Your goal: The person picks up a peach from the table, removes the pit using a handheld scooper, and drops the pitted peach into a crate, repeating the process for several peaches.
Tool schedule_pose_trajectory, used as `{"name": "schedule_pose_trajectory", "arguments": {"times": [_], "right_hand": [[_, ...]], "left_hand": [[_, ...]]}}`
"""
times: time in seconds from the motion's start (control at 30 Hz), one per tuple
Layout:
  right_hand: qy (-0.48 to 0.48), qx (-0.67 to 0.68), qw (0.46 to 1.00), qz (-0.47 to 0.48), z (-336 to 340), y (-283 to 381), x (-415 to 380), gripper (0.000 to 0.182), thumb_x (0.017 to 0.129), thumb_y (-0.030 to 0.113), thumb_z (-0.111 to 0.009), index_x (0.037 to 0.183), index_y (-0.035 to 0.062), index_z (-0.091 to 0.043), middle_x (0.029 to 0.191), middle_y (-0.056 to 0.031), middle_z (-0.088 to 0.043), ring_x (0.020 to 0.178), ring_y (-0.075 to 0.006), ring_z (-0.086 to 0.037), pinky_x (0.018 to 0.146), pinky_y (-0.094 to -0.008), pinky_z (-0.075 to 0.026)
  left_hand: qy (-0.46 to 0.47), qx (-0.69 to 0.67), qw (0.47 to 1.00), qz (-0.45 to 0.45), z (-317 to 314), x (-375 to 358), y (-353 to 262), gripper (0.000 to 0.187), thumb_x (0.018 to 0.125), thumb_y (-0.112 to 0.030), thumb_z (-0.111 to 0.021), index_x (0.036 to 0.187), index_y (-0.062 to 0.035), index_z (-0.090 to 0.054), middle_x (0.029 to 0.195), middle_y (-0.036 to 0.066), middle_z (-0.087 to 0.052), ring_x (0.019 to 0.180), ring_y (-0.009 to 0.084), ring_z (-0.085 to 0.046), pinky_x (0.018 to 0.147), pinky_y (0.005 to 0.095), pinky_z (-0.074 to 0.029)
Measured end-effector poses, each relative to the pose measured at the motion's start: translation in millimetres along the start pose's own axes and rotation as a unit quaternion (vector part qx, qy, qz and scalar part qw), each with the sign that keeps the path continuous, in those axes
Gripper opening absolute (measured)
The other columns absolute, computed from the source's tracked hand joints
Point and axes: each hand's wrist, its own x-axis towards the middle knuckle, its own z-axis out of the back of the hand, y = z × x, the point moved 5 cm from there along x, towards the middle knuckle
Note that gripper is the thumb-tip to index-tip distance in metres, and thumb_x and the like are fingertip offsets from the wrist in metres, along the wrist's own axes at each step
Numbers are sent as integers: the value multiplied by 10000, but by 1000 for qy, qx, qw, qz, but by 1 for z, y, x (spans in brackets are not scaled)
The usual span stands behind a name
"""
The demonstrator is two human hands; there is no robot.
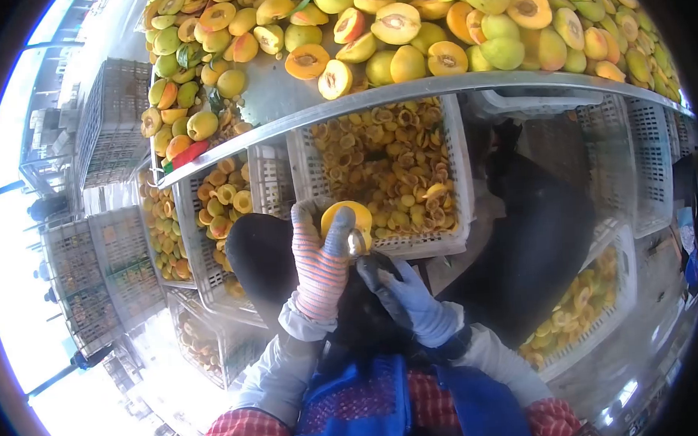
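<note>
My left hand, in a striped glove with greyed fingertips, is closed around a yellow peach half, thumb across its front. My right hand, in a bluish glove with dark fingertips, is closed just below and to the right. From its fingers a small shiny metal scoop reaches up to the lower edge of the peach half; the fingers hide its handle. Both hands are above my lap, at the near edge of a white crate that holds orange-brown fruit scraps.
A metal-edged table ahead carries a heap of halved peaches. A red item lies at its left corner. Crates of peach halves stand left, another crate right. Stacked grey crates rise further left.
</note>
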Motion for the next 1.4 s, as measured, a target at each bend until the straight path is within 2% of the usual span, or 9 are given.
{"name": "schedule_pose_trajectory", "arguments": {"times": [0.13,0.27,0.5,0.67,0.83,0.97,1.1,1.27,1.4], "right_hand": [[-49,-48,995,66,-6,1,-2,364,943,113,-494,1285,1,-438,1090,-72,-601,871,-101,-590,691,-208,-474],[-57,-299,949,77,4,-4,-1,318,919,157,-536,1178,-23,-496,1017,-163,-617,852,-201,-618,667,-291,-482],[-73,-442,876,181,1,-3,-12,356,869,190,-580,1137,-35,-514,943,-235,-612,866,-360,-602,736,-411,-464],[-36,-309,928,205,-2,-3,-12,389,863,179,-587,1175,-40,-507,959,-216,-621,861,-324,-609,748,-401,-467],[-35,-306,946,102,6,1,-18,365,861,163,-595,1157,-35,-514,885,-157,-631,751,-238,-602,670,-355,-475],[-46,-417,885,205,14,4,-18,322,876,166,-594,1127,-22,-523,774,-88,-602,645,-164,-567,584,-317,-457],[-46,-291,950,97,20,-7,-18,306,899,176,-588,1143,8,-514,753,-37,-560,613,-112,-533,529,-269,-427],[-106,-129,986,-26,23,-22,-21,343,905,180,-588,1196,26,-491,773,-17,-556,593,-87,-512,505,-232,-430],[-86,-155,984,-13,22,-20,-20,383,905,189,-585,1224,8,-476,823,-43,-583,627,-97,-539,532,-232,-454]], "left_hand": [[9,-42,999,-18,0,-14,4,368,926,-289,-581,1153,-6,-518,1006,83,-571,852,128,-559,753,254,-487],[14,-46,998,-35,0,-21,8,403,965,-359,-495,1144,-2,-553,966,71,-588,858,118,-563,778,251,-475],[19,-37,999,-24,-9,-34,4,385,978,-372,-466,1116,-27,-562,920,55,-591,840,108,-557,756,249,-476],[8,-19,999,-40,-11,-39,5,376,974,-370,-476,1085,-23,-565,885,53,-589,811,105,-549,735,246,-472],[26,6,999,-29,-15,-38,8,358,973,-359,-482,1052,-21,-567,850,58,-583,790,106,-541,716,243,-467],[51,40,998,-15,-17,-33,15,340,970,-342,-494,1019,-12,-562,832,62,-581,759,105,-534,688,244,-460],[125,95,988,4,-15,-23,17,320,967,-321,-501,990,-7,-558,817,66,-587,726,111,-526,662,250,-453],[69,102,992,-34,-13,-29,17,300,972,-308,-493,990,-18,-567,807,55,-587,731,111,-522,664,253,-451],[24,55,997,-49,-12,-38,20,313,975,-313,-485,1041,-20,-572,854,58,-593,771,110,-530,701,253,-460]]}}
